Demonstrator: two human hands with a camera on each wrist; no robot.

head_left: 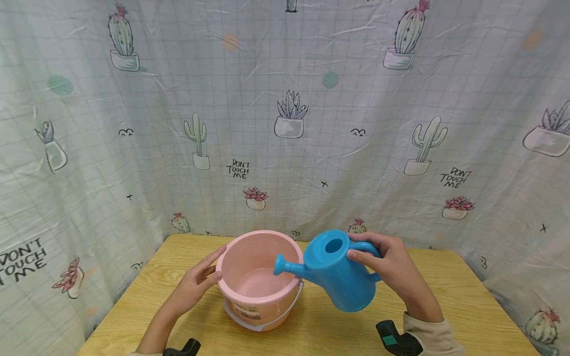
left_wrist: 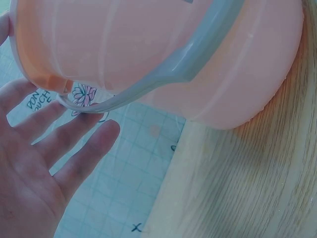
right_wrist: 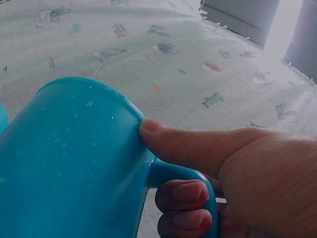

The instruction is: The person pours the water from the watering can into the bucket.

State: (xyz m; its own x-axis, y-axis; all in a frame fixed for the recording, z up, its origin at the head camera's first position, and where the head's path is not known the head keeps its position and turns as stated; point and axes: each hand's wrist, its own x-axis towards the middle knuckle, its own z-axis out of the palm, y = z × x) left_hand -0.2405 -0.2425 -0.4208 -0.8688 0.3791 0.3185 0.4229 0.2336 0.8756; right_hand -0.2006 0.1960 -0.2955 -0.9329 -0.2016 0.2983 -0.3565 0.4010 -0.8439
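Observation:
A pink bucket [head_left: 262,291] stands on the table, its white handle [head_left: 276,324] hanging down at the front. At the bucket's left rim, my left hand [head_left: 196,284] touches it with spread, fairly straight fingers, whose palm side shows in the left wrist view. My right hand [head_left: 389,257] grips the handle of a blue watering can [head_left: 345,282], fingers curled through the loop and thumb pressed near the top edge. The can tilts left, with its spout head [head_left: 280,265] over the bucket's opening. Water drops dot the can's side [right_wrist: 74,144] in the right wrist view.
The wooden table [head_left: 450,296] extends to both sides of the bucket. A cactus-print curtain [head_left: 356,163] hangs behind the table and along its sides. Dark devices are strapped at both wrists, including the right wrist device [head_left: 398,338].

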